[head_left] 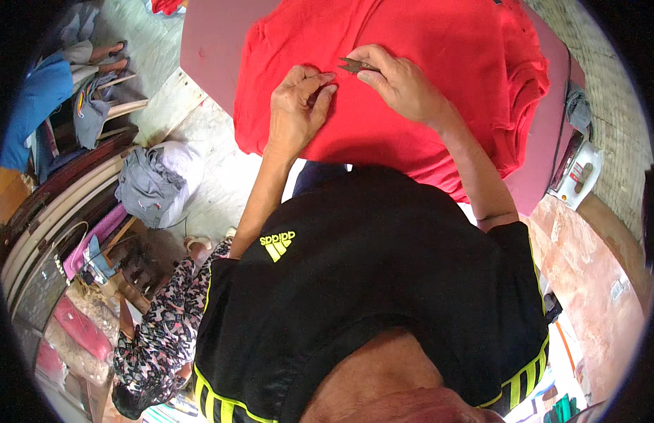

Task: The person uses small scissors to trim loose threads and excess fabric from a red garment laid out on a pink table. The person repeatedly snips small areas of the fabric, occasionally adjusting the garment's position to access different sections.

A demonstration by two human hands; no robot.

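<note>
A red cloth garment lies spread over a mauve padded table in front of me. My left hand is over its left part, thumb and fingers pinched together. Whatever sits between those fingertips is too small to make out. Just to the right, my right hand is closed around dark metal thread snips. Their tips point left, toward the fingertips of my left hand, and are a short distance apart from them. Small folds run through the garment, and its right edge is bunched in layers.
At the table's right edge stands a white iron-like appliance, with a grey cloth beyond it. Grey clothing fills a white bag on the floor at left. Someone in a patterned top is at lower left; another person's feet show at upper left.
</note>
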